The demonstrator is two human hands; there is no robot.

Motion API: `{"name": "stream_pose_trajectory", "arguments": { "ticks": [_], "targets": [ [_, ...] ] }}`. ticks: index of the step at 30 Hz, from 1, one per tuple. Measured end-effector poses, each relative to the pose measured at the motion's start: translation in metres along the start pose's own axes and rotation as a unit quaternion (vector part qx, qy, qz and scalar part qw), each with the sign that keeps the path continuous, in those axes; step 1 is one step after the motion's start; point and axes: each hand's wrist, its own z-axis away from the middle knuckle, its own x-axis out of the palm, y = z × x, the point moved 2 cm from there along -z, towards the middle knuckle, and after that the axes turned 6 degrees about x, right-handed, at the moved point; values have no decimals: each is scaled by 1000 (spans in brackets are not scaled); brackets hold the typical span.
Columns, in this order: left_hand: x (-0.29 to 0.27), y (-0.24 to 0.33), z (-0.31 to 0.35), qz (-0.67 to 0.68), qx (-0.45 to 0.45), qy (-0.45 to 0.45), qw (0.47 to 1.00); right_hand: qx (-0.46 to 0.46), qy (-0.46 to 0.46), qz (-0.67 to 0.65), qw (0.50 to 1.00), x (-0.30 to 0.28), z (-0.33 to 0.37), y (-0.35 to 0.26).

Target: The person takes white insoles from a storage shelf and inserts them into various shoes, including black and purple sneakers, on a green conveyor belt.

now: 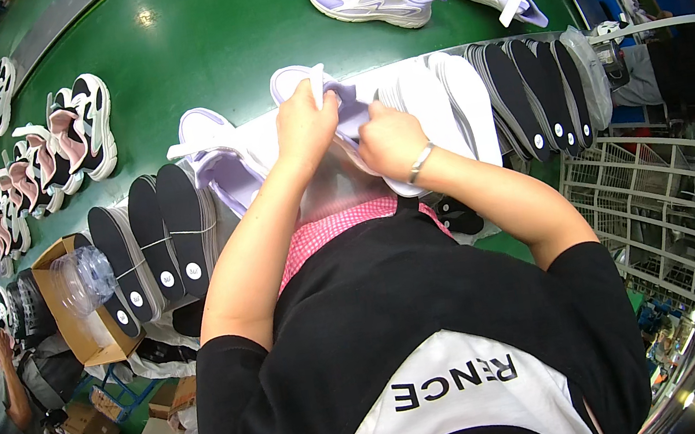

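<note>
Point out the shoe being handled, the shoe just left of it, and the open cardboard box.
Handled shoe [352,117], head view: lilac inner part.
Left shoe [233,180], head view: lilac lining.
Open cardboard box [60,312], head view: left wall.

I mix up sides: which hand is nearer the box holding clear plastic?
Left. The left hand is above and right of the box; the right hand is farther right.

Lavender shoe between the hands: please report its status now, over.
Left hand, right hand at lavender shoe; exact grips hidden. Toe pointing away from person. Second shoe nearby on left, apparently not blocking.
</note>
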Motion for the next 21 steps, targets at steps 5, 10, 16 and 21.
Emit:
{"name": "stream_pose_trajectory", "arguments": {
  "ticks": [5,10,16,21],
  "targets": [
    [0,-10,4,-40,-39,31,998,-35,-8,62,997,-21,15,2],
    [1,-10,5,-54,-34,52,997,-22,-99,85,991,-45,29,15],
    [2,-7,4,-66,-40,28,997,-136,-21,103,985,-25,7,-8],
    [6,-7,7,-72,-28,33,996,-126,-29,104,986,17,-19,4]
  ]
}}
